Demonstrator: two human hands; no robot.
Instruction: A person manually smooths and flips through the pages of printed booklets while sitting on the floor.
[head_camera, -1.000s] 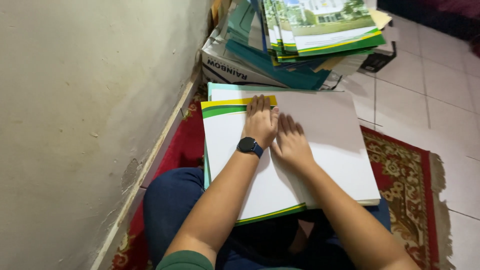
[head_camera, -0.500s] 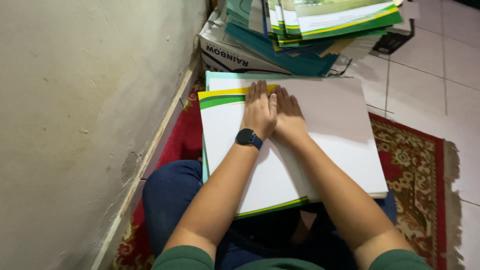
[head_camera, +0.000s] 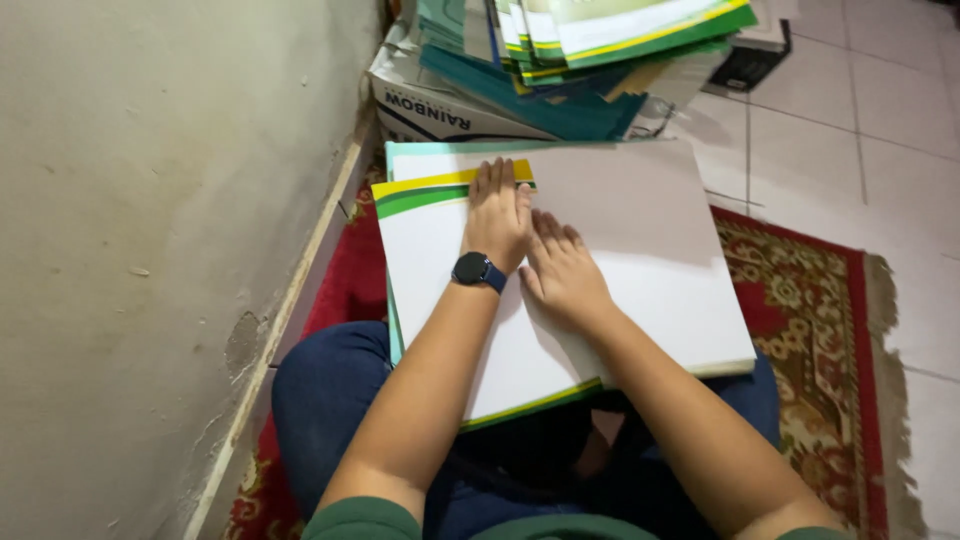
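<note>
Both hands flat on the folded sheet
Left hand (head_camera: 497, 215) and right hand (head_camera: 562, 272) press side by side, fingers spread, gripping nothing, on the white sheet (head_camera: 640, 250); cardboard box (head_camera: 440, 110) beyond carries stacked green-edged booklets (head_camera: 620, 30).

You're down on the floor of a home, seated on a red patterned rug (head_camera: 800, 330) over pale floor tiles (head_camera: 860, 110). A scuffed plaster wall (head_camera: 150, 250) runs beside you, printed folders (head_camera: 600, 40) heaped against it.

White folded sheet w/ green-yellow edge stripes (head_camera: 560, 290) lies flat across lap, creased down middle
</note>
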